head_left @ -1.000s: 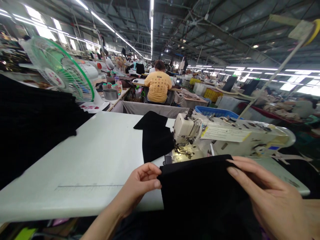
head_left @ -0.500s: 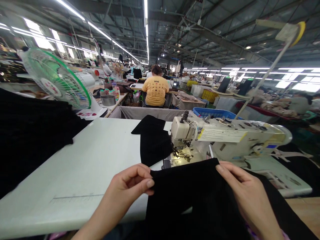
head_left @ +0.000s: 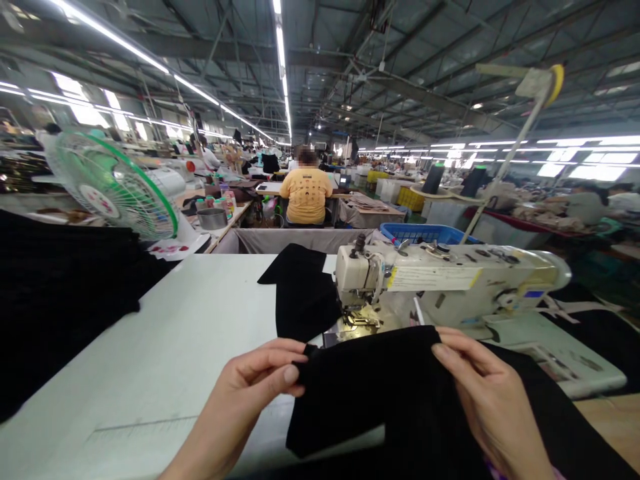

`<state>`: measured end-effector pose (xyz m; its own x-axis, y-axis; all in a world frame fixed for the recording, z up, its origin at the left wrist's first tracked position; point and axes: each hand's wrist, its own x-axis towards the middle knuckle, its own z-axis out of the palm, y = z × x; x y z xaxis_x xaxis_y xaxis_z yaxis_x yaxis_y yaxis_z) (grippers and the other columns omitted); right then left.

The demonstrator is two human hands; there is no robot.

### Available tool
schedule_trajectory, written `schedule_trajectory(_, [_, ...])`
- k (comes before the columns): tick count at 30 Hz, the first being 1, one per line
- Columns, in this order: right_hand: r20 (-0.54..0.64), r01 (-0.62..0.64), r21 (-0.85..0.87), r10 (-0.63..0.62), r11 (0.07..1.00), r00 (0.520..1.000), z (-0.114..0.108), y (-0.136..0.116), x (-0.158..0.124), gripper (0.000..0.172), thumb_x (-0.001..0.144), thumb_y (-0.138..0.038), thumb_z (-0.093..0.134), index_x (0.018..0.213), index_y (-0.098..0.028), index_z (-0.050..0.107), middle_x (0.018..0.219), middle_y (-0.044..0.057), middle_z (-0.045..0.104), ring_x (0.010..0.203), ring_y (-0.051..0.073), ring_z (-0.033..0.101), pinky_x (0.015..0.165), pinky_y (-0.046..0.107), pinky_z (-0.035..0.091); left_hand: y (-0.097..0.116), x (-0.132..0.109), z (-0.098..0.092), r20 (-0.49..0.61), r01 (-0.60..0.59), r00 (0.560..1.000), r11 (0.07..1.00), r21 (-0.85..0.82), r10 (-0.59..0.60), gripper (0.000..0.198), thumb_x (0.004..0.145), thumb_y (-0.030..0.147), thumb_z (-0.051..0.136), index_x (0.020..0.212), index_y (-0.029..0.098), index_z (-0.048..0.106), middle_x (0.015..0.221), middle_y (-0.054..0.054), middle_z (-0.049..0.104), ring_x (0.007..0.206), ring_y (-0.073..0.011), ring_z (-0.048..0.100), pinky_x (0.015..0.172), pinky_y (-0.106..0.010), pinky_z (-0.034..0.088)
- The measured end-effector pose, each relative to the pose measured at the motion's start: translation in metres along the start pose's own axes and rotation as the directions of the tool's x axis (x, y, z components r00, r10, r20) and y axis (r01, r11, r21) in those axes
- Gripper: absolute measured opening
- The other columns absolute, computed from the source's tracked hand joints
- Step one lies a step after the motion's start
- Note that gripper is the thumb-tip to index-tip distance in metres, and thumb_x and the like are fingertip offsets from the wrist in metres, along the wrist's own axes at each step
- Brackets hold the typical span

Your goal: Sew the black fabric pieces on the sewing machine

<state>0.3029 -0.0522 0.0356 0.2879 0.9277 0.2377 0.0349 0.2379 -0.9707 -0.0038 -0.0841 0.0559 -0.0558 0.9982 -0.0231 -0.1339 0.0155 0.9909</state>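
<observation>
My left hand (head_left: pixel 250 387) pinches the left top corner of a black fabric piece (head_left: pixel 375 393), thumb and fingers closed on its edge. My right hand (head_left: pixel 487 400) grips the right top corner of the same piece, fingers curled over the edge. The fabric hangs between both hands just in front of the cream sewing machine (head_left: pixel 440 283), near its presser foot (head_left: pixel 357 320). Another black fabric piece (head_left: pixel 300 293) lies on the white table (head_left: pixel 165 353) to the left of the machine head.
A heap of black fabric (head_left: pixel 55 300) covers the table's left side. A green-rimmed fan (head_left: pixel 115 183) stands behind it. A blue basket (head_left: pixel 425 233) sits behind the machine. A person in a yellow shirt (head_left: pixel 306 195) sits at a table ahead, back turned.
Both hands have drawn the black fabric's top edge slightly left and closer together, and my view has tilted up a little. The sewing machine and the other fabric have not moved.
</observation>
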Motion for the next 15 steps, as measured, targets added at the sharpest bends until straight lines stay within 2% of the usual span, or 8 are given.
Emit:
schedule_trajectory(2, [-0.016,-0.046,0.051,0.047,0.998,0.999,0.005,0.000,-0.001,0.028,0.063,-0.043,0.089,0.080,-0.023,0.079,0.105,0.006,0.077,0.111,0.028,0.067,0.097,0.031,0.053,0.002,-0.002,0.001,-0.103,-0.086,0.990,0.987,0.134,0.101,0.026,0.067,0.047,0.084,0.075,0.022,0.081,0.104,-0.009,0.073,0.070,-0.0190,0.065,0.059,-0.029,0.057])
schedule_trajectory(4, [-0.014,-0.095,0.089,0.097,0.992,0.995,0.009,0.002,-0.003,0.030,0.060,-0.042,0.091,0.081,-0.024,0.079,0.097,0.004,0.077,0.103,0.025,0.068,0.092,0.027,0.055,0.004,-0.005,0.003,-0.207,-0.182,0.944,0.931,0.317,0.255,0.022,0.067,0.045,0.083,0.070,0.024,0.080,0.094,-0.008,0.075,0.076,-0.0226,0.066,0.066,-0.031,0.056])
schedule_trajectory(6, [0.004,-0.143,0.123,0.143,0.982,0.990,0.014,0.006,-0.006,0.031,0.060,-0.042,0.092,0.083,-0.024,0.080,0.090,0.003,0.077,0.092,0.021,0.069,0.085,0.024,0.056,0.005,-0.006,0.005,-0.273,-0.220,0.897,0.887,0.407,0.348,0.019,0.068,0.043,0.083,0.066,0.025,0.078,0.087,-0.006,0.076,0.086,-0.0245,0.067,0.077,-0.031,0.055])
schedule_trajectory(7, [0.010,-0.167,0.142,0.167,0.976,0.986,0.016,0.008,-0.007,0.032,0.060,-0.041,0.092,0.085,-0.024,0.080,0.089,0.002,0.077,0.088,0.020,0.069,0.082,0.023,0.057,0.005,-0.007,0.005,-0.295,-0.209,0.894,0.896,0.392,0.338,0.019,0.068,0.043,0.084,0.065,0.025,0.077,0.086,-0.005,0.075,0.086,-0.0235,0.067,0.078,-0.030,0.054])
schedule_trajectory(10, [-0.002,-0.236,0.197,0.241,0.952,0.970,0.020,0.014,-0.012,0.036,0.061,-0.043,0.092,0.089,-0.023,0.081,0.089,0.004,0.077,0.090,0.022,0.070,0.080,0.025,0.058,0.004,-0.006,0.004,-0.319,-0.103,0.933,0.972,0.210,0.168,0.026,0.062,0.045,0.087,0.067,0.022,0.076,0.086,-0.003,0.074,0.064,-0.0140,0.060,0.057,-0.023,0.050])
schedule_trajectory(12, [-0.017,-0.261,0.222,0.271,0.939,0.962,0.021,0.015,-0.014,0.038,0.061,-0.045,0.091,0.090,-0.023,0.081,0.089,0.005,0.077,0.093,0.024,0.070,0.081,0.027,0.058,0.003,-0.005,0.003,-0.306,-0.033,0.950,0.995,0.099,0.062,0.032,0.058,0.047,0.090,0.070,0.020,0.077,0.086,-0.003,0.073,0.056,-0.0100,0.054,0.049,-0.021,0.047])
schedule_trajectory(15, [-0.023,-0.257,0.225,0.269,0.940,0.963,0.022,0.013,-0.014,0.039,0.059,-0.046,0.092,0.087,-0.022,0.081,0.089,0.005,0.077,0.094,0.024,0.069,0.082,0.027,0.058,0.005,-0.003,0.004,-0.287,-0.012,0.958,1.000,0.010,0.015,0.036,0.056,0.047,0.091,0.072,0.018,0.078,0.088,-0.006,0.073,0.069,-0.0145,0.062,0.059,-0.021,0.053])
